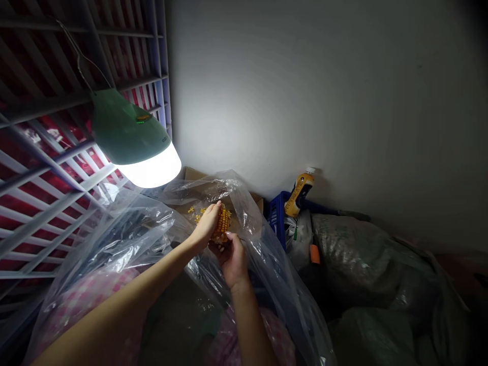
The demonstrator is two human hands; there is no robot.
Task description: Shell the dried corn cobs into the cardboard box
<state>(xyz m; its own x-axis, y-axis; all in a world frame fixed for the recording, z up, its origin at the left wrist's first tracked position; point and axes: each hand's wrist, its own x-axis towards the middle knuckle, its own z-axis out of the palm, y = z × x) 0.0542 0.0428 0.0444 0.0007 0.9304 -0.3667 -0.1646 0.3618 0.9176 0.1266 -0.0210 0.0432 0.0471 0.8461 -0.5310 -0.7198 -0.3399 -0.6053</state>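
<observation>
A yellow corn cob point(224, 221) stands tilted between my two hands, its upper part still covered in rows of kernels. Around its left side wraps my left hand point(208, 223), thumb pointing up along it. My right hand point(233, 259) is closed at the cob's lower end, where the surface looks paler; some of those fingers are hidden. Loose corn kernels point(197, 216) lie just beyond my left hand. They rest in a clear plastic sheet or bag point(247, 211) spread over a cardboard box point(195, 174) and across my lap.
A lit green lamp point(129, 127) hangs by a cord on the slatted plastic crates point(68, 168) at left. On the right are a blue basket point(281, 216), a yellow-labelled bottle point(299, 195), an orange object point(314, 254) and full sacks point(358, 254). A pale wall point(305, 91) rises behind.
</observation>
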